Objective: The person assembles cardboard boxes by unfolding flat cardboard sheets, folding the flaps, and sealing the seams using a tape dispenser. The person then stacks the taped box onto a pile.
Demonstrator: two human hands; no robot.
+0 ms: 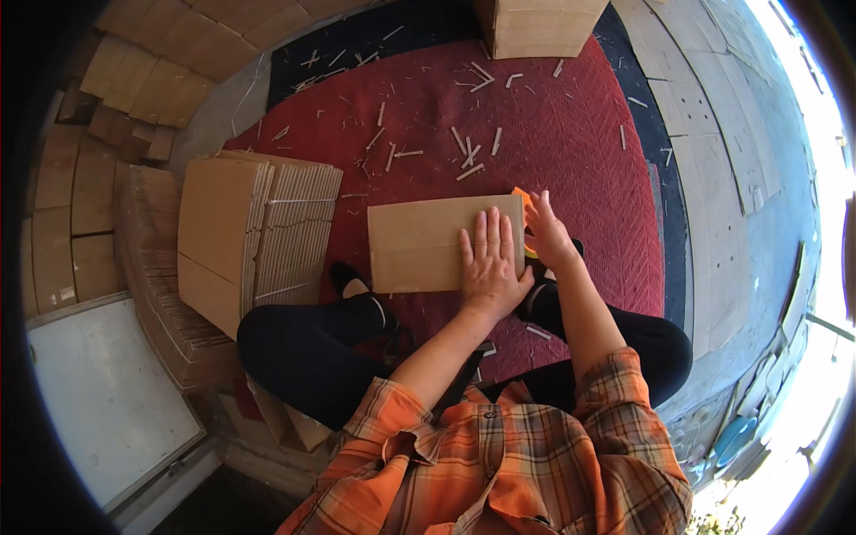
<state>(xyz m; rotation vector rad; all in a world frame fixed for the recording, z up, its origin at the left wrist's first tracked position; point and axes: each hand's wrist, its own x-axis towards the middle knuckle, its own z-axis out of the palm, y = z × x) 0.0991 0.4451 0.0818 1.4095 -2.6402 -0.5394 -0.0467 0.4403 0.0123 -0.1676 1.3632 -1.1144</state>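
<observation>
A closed brown cardboard box (415, 242) lies in front of me between my feet. My left hand (487, 267) rests flat on its top near the right end, fingers stretched out and pointing away from me. At the box's right end is my right hand (548, 234), turned edge-on with its fingers extended. An orange object (521, 193) shows between that hand and the box end, with a bit of yellow lower down. Most of it is hidden, so I cannot tell its kind.
Tied bundles of flattened cardboard (290, 209) stand to the left, beside further stacks (152, 259). A larger carton (546, 27) is at the far side. Cardboard scraps (468, 152) litter the red mat (588, 178). Flat cardboard sheets (713, 196) lie along the right.
</observation>
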